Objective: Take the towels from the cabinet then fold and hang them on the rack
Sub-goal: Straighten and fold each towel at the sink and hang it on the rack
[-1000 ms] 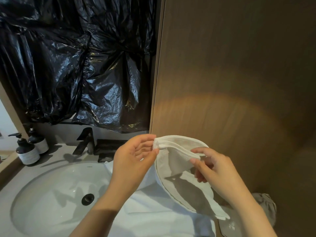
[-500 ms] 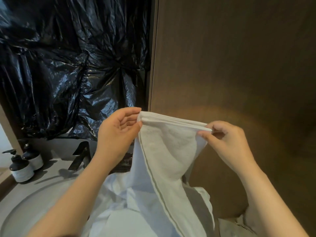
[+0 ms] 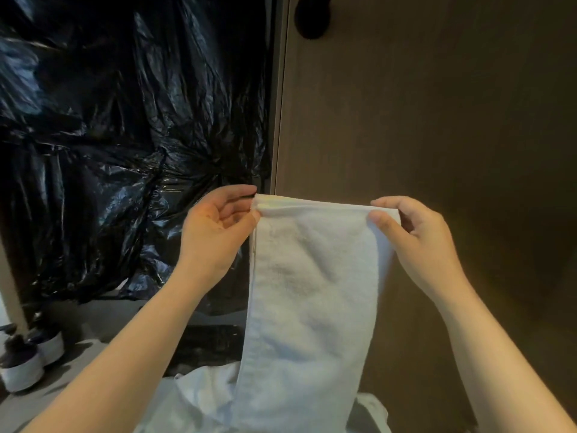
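Note:
A white towel (image 3: 312, 301) hangs lengthwise in front of me, its top edge stretched flat between both hands. My left hand (image 3: 215, 232) pinches the top left corner between thumb and fingers. My right hand (image 3: 412, 239) pinches the top right corner the same way. The towel's lower end drops out of view at the bottom. More white towel cloth (image 3: 199, 398) lies bunched below it on the counter. No rack bar is plainly in view.
A brown wooden panel (image 3: 437, 120) fills the right side, with a dark round fitting (image 3: 312, 20) at its top. Crumpled black plastic sheeting (image 3: 125, 135) covers the wall on the left. Two pump bottles (image 3: 28, 357) stand at the left on the grey counter (image 3: 37, 401).
Both hands have lifted the towel higher and drawn apart, pulling its top edge straight and wide. The view has tilted upward, so the sink has dropped out of sight.

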`<act>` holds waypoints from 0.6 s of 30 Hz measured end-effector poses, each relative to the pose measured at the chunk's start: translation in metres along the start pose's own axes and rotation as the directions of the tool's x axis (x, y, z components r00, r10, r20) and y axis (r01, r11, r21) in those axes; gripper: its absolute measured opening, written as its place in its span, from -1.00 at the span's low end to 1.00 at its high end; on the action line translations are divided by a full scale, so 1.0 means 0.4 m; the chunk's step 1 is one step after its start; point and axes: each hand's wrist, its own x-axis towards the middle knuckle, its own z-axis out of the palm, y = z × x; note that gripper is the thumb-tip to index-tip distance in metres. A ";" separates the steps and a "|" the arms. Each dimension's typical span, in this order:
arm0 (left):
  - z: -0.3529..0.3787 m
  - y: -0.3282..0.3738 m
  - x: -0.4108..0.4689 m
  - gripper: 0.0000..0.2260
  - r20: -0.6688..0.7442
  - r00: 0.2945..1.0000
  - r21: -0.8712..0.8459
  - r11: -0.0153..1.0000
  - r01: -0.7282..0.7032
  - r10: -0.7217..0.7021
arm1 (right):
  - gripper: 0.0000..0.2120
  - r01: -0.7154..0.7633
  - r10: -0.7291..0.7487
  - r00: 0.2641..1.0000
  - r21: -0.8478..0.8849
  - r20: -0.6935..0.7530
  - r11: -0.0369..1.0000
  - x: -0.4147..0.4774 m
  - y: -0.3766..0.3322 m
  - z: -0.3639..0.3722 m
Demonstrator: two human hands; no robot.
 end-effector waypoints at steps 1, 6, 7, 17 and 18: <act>0.002 0.003 -0.001 -0.70 0.006 1.000 -0.001 1.000 0.000 0.000 | -0.83 -0.003 0.003 1.000 0.001 0.007 1.000 0.000 0.001 -0.006; 0.014 0.013 -0.003 -0.70 0.032 0.999 -0.028 0.999 0.023 -0.022 | -0.88 -0.003 0.007 0.998 -0.062 0.068 0.998 -0.009 0.004 -0.028; 0.019 0.015 -0.005 -0.70 0.038 0.999 -0.024 0.999 0.030 -0.029 | -0.88 0.016 -0.007 0.994 -0.087 0.106 0.996 -0.014 0.000 -0.029; 0.067 0.047 -0.036 -0.71 0.117 0.993 0.025 1.000 -0.007 0.004 | -0.71 0.156 -0.133 0.952 -0.065 0.276 0.986 -0.061 -0.066 0.078; 0.063 0.051 -0.038 -0.70 0.120 0.993 0.026 1.000 -0.012 0.009 | -0.71 0.155 -0.136 0.951 -0.049 0.277 0.987 -0.062 -0.068 0.084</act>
